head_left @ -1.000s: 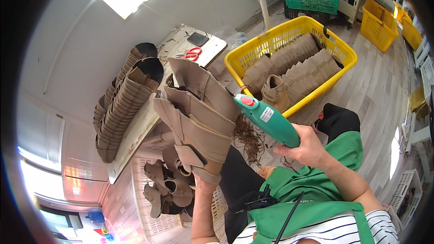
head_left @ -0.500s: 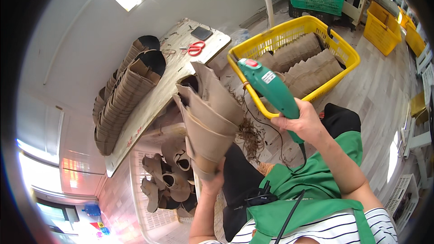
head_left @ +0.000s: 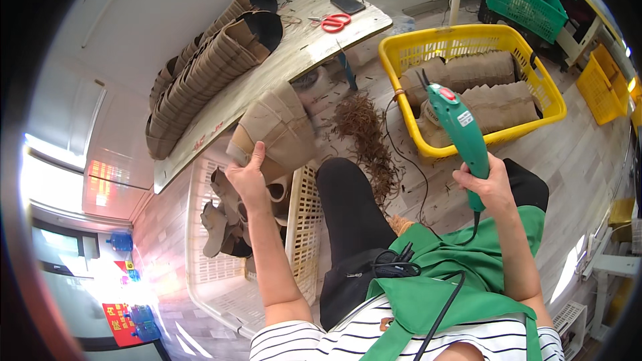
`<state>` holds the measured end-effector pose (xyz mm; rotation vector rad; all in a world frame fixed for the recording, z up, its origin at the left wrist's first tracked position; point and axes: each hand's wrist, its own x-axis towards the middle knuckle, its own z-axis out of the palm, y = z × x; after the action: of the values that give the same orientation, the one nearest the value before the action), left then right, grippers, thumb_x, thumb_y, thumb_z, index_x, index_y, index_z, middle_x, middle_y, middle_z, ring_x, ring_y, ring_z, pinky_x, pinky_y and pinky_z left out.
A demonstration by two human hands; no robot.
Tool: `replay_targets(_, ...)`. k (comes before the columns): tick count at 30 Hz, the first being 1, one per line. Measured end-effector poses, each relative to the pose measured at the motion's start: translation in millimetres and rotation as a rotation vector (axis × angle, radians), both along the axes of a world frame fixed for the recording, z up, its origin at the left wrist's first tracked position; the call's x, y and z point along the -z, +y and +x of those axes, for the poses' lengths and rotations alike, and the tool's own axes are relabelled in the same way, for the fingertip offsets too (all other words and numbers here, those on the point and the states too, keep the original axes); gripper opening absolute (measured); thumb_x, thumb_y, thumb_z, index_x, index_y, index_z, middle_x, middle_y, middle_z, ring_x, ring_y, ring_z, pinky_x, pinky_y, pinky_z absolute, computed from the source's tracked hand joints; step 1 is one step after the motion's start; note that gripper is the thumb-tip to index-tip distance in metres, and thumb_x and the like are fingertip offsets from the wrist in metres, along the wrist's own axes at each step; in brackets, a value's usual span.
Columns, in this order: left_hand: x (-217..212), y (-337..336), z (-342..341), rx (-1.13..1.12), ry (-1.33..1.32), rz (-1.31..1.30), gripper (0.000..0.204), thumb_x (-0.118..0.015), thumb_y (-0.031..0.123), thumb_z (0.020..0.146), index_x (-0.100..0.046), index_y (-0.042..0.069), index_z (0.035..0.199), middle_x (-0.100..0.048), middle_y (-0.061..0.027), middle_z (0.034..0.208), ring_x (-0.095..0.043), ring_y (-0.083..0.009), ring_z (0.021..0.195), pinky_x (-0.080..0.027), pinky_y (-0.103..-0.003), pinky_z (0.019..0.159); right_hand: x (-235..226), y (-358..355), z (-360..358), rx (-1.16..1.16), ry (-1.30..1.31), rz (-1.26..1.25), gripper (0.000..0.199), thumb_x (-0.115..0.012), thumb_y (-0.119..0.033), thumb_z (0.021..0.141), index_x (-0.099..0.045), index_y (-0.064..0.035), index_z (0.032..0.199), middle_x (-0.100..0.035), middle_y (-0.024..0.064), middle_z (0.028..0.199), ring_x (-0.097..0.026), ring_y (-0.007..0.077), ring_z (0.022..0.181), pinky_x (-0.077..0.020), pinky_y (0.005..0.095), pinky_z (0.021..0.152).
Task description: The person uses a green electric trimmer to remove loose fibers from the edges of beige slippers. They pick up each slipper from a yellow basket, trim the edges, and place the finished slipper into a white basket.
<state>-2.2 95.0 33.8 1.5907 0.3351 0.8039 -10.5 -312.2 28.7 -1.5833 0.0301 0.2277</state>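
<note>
My left hand (head_left: 246, 177) is closed on a nested stack of beige shoe uppers (head_left: 277, 127), gripping one end with the thumb on top. The stack lies tilted beside the table's front edge, slightly blurred on its right side. In my right hand (head_left: 493, 184) is a green corded electric scissors (head_left: 461, 124) with a red button; its narrow blades point up and away, over the near side of the yellow basket (head_left: 438, 152). Rows of beige uppers (head_left: 491, 103) fill that basket.
Stacked uppers (head_left: 207, 73) line the wooden table (head_left: 301, 50), with red scissors (head_left: 336, 23) and a dark phone (head_left: 348, 4). A white crate (head_left: 302, 217) by my left knee holds loose uppers. Brown trimmings (head_left: 364, 134) and the tool's cord (head_left: 421, 177) lie on the floor.
My left hand has moved forward and left with the stack, which has turned from upright to slanting toward the table. My right hand still holds the electric scissors. The view has shifted.
</note>
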Motion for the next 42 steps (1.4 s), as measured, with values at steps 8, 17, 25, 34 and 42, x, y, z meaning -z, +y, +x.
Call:
replay_targets(8, -32, 124, -47, -0.702, 0.383, 0.887, 0.034, -0.078, 0.019, 0.081, -0.068, -0.004, 0.103, -0.072, -0.0168, 0.095, -0.068, -0.0232, 0.084, -0.050, -0.036, 0.077, 22, -16, 1, 0.018, 0.018, -0.026, 0.023, -0.077, -0.008, 0.079, -0.060, -0.0006, 0.091, -0.059, 0.0017, 0.073, -0.058, 0.0095, 0.063, -0.0476, 0.0243, 0.057)
replay_targets(17, -85, 134, -63, -0.072, -0.129, -0.380, 0.040, -0.068, 0.016, 0.090, -0.056, -0.008, 0.120, -0.061, -0.0196, 0.124, -0.063, -0.0328, 0.107, -0.052, -0.044, 0.093, 18, -5, 1, -0.076, -0.283, -0.207, 0.025, -0.079, -0.007, 0.074, -0.059, -0.0017, 0.087, -0.059, 0.0031, 0.075, -0.060, 0.0151, 0.065, -0.0479, 0.0294, 0.060)
replay_targets(25, -46, 62, 5, 0.359, -0.045, -0.868, 0.023, -0.057, 0.006, 0.093, -0.063, -0.006, 0.112, -0.067, -0.0196, 0.113, -0.066, -0.0285, 0.104, -0.053, -0.042, 0.094, 15, -4, 7, -0.113, -0.870, -0.597, 0.031, -0.069, -0.002, 0.052, -0.052, -0.0026, 0.078, -0.055, 0.0117, 0.074, -0.058, 0.0341, 0.070, -0.0454, 0.0405, 0.060)
replay_targets(34, -49, 0, 29, 0.601, 0.070, -0.944, 0.021, -0.056, 0.005, 0.093, -0.063, -0.007, 0.108, -0.069, -0.0189, 0.108, -0.068, -0.0284, 0.097, -0.055, -0.042, 0.090, 18, -16, 8, -0.115, -0.948, -0.711, 0.032, -0.069, -0.002, 0.053, -0.052, -0.0034, 0.079, -0.057, 0.0106, 0.077, -0.059, 0.0324, 0.073, -0.0473, 0.0395, 0.061)
replay_targets(42, -27, 0, 36, 0.554, 0.106, -0.962, 0.027, -0.053, 0.010, 0.096, -0.060, -0.008, 0.116, -0.067, -0.0200, 0.111, -0.067, -0.0304, 0.099, -0.054, -0.044, 0.092, 16, -7, 6, -0.149, -0.946, -0.645, 0.029, -0.069, -0.004, 0.056, -0.052, -0.0038, 0.080, -0.057, 0.0101, 0.077, -0.060, 0.0315, 0.073, -0.0479, 0.0390, 0.061)
